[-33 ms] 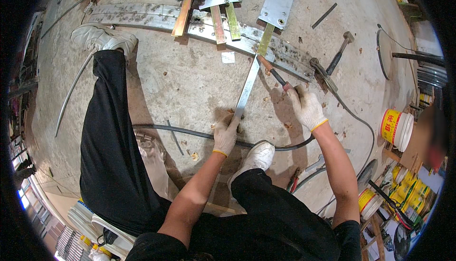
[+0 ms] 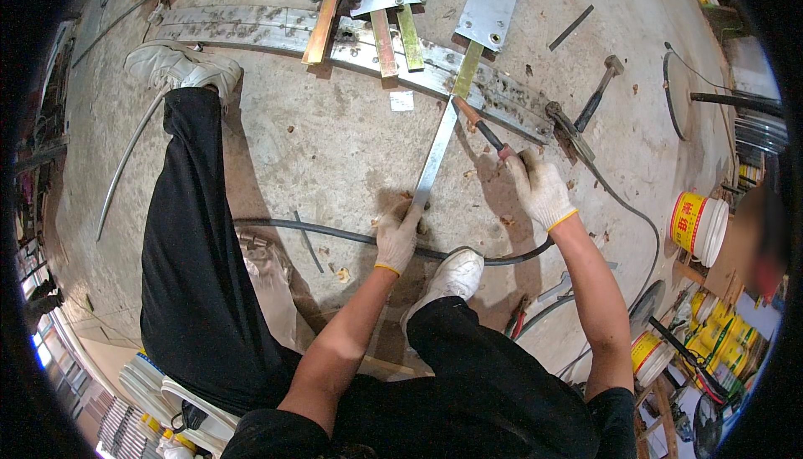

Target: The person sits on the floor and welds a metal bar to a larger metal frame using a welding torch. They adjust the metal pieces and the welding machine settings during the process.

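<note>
My gloved left hand [image 2: 398, 237] is closed around the lower end of a flat silver metal bar [image 2: 436, 154]. The bar's far end meets a yellowish metal strip [image 2: 468, 70], fixed to a grey bolted plate [image 2: 488, 7]. In my gloved right hand [image 2: 539, 187] is a welding torch [image 2: 488, 135], gripped by its handle. Its copper-coloured nozzle points at the joint between bar and strip; whether it touches cannot be made out. Beneath the strip lies a long, scorched metal rail [image 2: 510, 112]. Several similar plates with strips, one coppery strip [image 2: 320, 33] among them, rest across the rail farther left.
A hammer [image 2: 599, 91] and a clamp-like tool [image 2: 570, 130] lie right of the rail. A thick black cable [image 2: 335, 230] crosses the floor beneath my left wrist. Red-handled pliers [image 2: 518, 318] lie beside my right leg. White-and-yellow buckets [image 2: 698, 229] stand at the right.
</note>
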A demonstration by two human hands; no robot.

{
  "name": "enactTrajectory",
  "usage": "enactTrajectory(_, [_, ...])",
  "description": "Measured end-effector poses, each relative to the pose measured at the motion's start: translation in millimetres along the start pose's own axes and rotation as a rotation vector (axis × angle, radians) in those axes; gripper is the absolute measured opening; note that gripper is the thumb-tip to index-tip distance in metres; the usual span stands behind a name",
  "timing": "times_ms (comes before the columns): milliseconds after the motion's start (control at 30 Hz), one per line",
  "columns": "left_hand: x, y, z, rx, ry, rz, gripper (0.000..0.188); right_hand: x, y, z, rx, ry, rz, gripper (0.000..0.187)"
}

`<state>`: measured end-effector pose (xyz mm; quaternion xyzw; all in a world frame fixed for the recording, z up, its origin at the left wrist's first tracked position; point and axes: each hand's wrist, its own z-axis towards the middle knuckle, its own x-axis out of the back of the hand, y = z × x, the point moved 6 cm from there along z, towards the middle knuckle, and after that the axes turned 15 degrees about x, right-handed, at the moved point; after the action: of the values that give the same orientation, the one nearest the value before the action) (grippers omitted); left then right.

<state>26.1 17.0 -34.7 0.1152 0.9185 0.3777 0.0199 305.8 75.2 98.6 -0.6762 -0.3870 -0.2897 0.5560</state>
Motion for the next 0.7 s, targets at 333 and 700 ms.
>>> enactTrajectory(333, [1,20,-10,0.076,0.043,0.023,0.034,-5,9,-1,-0.005,-0.007,-0.028,0.047])
enactTrajectory(700, [-3,-22,7,-0.089,-0.028,0.268,0.041,-4,4,1,0.003,-0.01,-0.045,0.047])
